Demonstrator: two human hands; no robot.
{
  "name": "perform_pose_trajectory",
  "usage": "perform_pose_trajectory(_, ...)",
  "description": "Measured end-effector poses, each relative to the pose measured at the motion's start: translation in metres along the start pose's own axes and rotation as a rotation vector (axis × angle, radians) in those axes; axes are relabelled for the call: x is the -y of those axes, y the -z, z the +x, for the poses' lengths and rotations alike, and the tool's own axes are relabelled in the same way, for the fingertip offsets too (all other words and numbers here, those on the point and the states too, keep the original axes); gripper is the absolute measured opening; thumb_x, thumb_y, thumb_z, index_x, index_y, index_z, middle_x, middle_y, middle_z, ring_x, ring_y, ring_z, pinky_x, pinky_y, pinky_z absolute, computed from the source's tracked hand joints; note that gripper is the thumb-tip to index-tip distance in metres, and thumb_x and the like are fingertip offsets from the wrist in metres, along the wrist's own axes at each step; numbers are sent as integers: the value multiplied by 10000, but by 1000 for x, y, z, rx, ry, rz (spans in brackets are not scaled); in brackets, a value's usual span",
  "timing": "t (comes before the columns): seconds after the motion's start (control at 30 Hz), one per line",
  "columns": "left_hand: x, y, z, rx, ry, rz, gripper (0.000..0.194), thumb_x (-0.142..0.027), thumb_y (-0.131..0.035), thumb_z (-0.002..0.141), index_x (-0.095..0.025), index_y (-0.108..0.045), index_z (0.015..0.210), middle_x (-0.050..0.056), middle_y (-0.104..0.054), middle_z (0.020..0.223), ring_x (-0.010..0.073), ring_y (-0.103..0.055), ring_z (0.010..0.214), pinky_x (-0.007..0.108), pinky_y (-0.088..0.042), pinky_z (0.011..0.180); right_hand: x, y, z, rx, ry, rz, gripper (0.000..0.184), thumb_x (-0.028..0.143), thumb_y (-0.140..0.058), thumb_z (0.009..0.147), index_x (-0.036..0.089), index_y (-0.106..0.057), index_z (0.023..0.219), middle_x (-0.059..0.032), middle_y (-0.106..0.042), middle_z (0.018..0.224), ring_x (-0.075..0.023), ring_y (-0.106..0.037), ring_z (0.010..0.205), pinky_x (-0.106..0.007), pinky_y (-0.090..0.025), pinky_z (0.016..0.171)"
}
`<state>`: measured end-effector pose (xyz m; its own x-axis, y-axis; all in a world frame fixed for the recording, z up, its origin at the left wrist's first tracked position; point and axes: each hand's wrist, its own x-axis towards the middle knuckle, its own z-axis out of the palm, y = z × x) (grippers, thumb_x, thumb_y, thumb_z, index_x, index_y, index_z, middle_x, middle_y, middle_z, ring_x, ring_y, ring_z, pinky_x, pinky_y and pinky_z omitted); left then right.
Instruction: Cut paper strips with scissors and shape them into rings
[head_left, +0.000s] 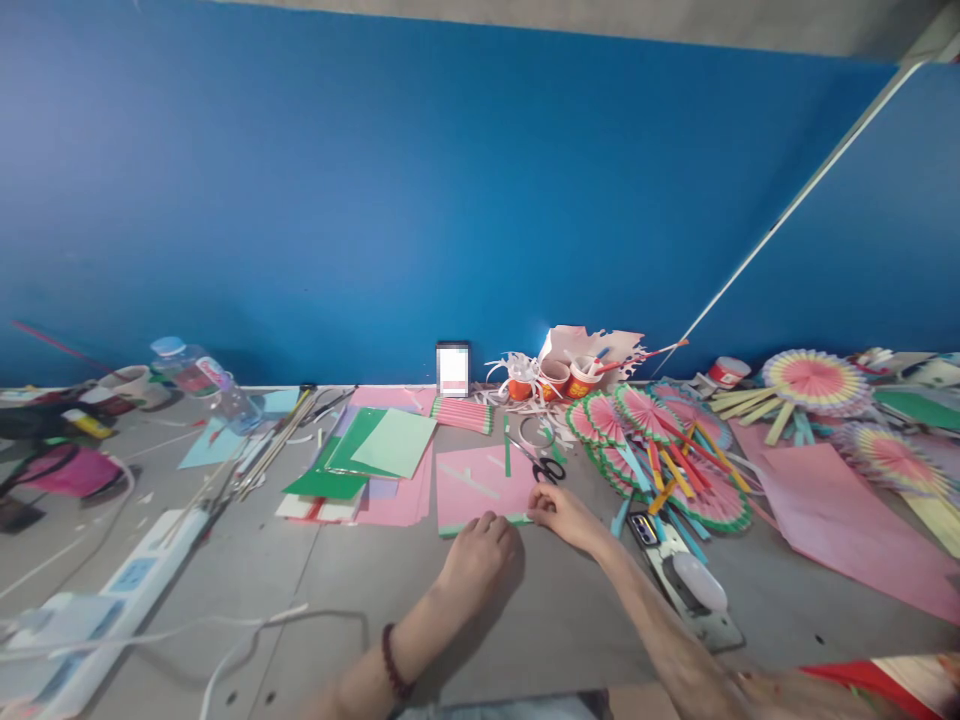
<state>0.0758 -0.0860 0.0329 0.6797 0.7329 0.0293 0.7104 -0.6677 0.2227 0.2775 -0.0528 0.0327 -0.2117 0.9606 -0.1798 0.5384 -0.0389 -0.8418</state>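
A pink sheet of paper (480, 485) with a green edge lies on the grey table in front of me. My left hand (480, 553) is curled at its near edge, fingers closed over the paper's rim. My right hand (561, 512) pinches the sheet's near right corner. Black-handled scissors (546, 465) lie just beyond my right hand. A stack of green and pink sheets (375, 455) sits to the left of the pink sheet.
Several folded paper fans (660, 450) with coloured stick handles lie at the right. A large pink sheet (840, 520), paper cups (555, 378), a phone (452, 368), a plastic bottle (199, 375), a power strip (150, 565) and a glue gun (694, 590) surround the work area.
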Motion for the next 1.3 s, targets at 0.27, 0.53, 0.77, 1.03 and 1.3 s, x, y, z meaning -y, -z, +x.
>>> perform_pose_trajectory(0.27, -1, -7, 2, -101, -6, 30, 200, -164, -524, 862, -166, -558, 1060, 81, -592, 1020, 241, -533, 974, 378, -462, 810, -11, -2, 11, 9, 23, -96, 52, 230, -604, 723, 191, -587, 754, -2, -625, 677, -161, -588, 675, -259, -421, 660)
perform_pose_trajectory(0.53, 1, -13, 4, -138, -2, 31, 229, -167, -519, 850, -168, -539, 1079, 74, -579, 1012, 243, -520, 971, 391, -459, 820, -11, 2, 21, 83, 30, -122, 44, 171, -619, 693, 194, -607, 729, 11, -635, 626, -158, -597, 642, -285, -451, 728)
perform_pose_trajectory(0.77, 1, -16, 6, -141, -5, 34, 250, -167, -516, 846, -177, -536, 1095, 71, -575, 1019, 238, -519, 964, 383, -456, 818, 1, 3, 19, 77, 8, -152, 36, 159, -612, 680, 186, -593, 693, 16, -608, 604, -143, -563, 606, -280, -438, 713)
perform_pose_trajectory(1.03, -5, -22, 11, -189, -23, 30, 331, -214, -526, 849, -178, -503, 1178, 91, -562, 1087, 248, -509, 995, 408, -436, 858, 8, 2, 17, 50, -28, -135, 74, 124, -613, 670, 194, -586, 667, 11, -619, 611, -160, -578, 638, -297, -442, 727)
perform_pose_trajectory(1.3, -7, -20, 14, -176, -16, 68, 322, -110, -498, 820, -167, -520, 1136, 87, -566, 1039, 240, -513, 944, 398, -433, 818, -4, 15, 16, 85, -20, -128, 72, 258, -610, 740, 201, -610, 697, -5, -634, 639, -163, -572, 622, -284, -422, 626)
